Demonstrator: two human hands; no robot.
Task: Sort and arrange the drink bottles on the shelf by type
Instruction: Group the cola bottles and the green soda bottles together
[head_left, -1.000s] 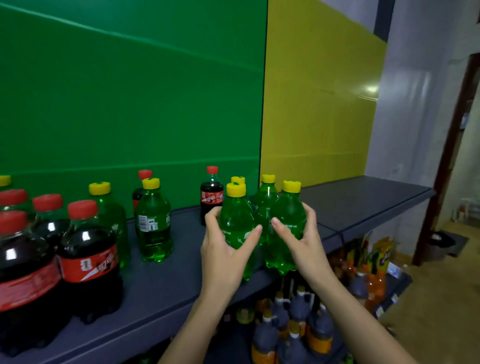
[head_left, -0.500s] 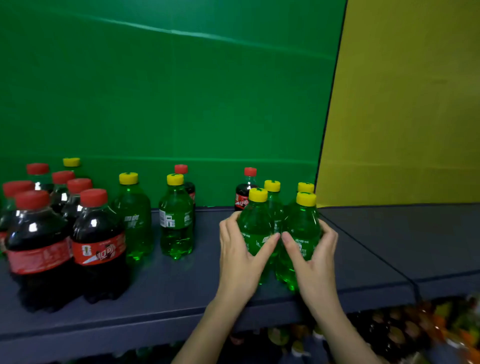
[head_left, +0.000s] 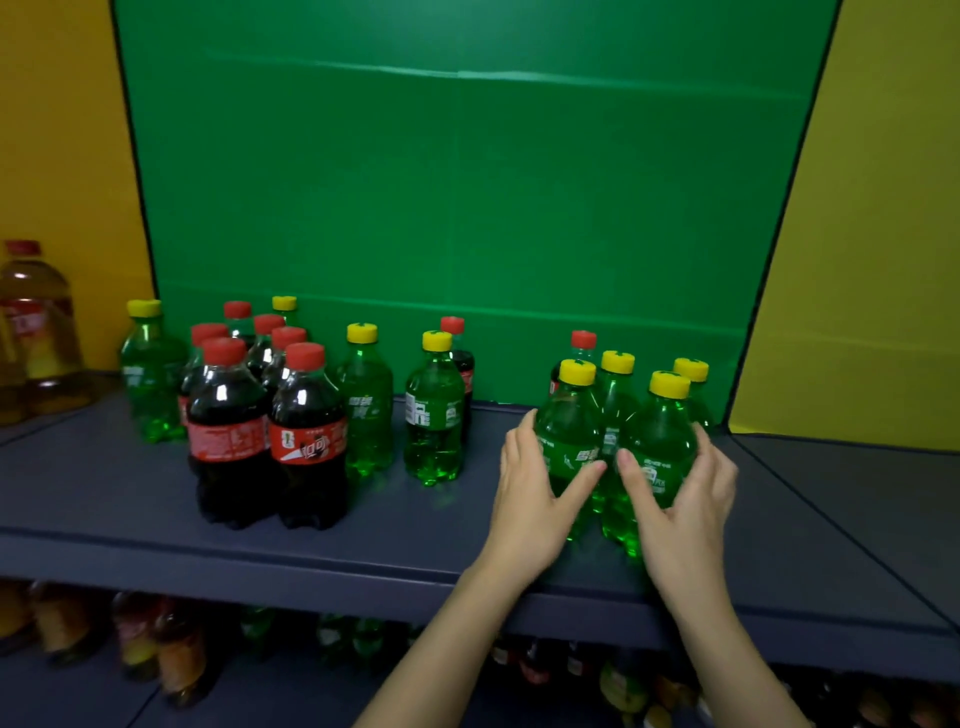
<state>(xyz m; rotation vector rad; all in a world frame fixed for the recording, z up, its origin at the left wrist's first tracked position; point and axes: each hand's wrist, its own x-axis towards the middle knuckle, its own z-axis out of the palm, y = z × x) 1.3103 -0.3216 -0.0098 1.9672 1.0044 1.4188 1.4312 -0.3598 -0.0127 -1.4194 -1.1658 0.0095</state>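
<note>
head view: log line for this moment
left grip: holds left green bottle | right grip: holds right green bottle | bottles: upright on shelf

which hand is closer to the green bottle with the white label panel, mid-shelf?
Left. The left hand is just right of that green bottle, not touching it, gripping the cluster's front-left bottle. The right hand grips the front-right bottle, farther right.

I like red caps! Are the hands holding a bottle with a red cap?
No, the left hand and right hand hold green bottles with yellow caps.
</note>
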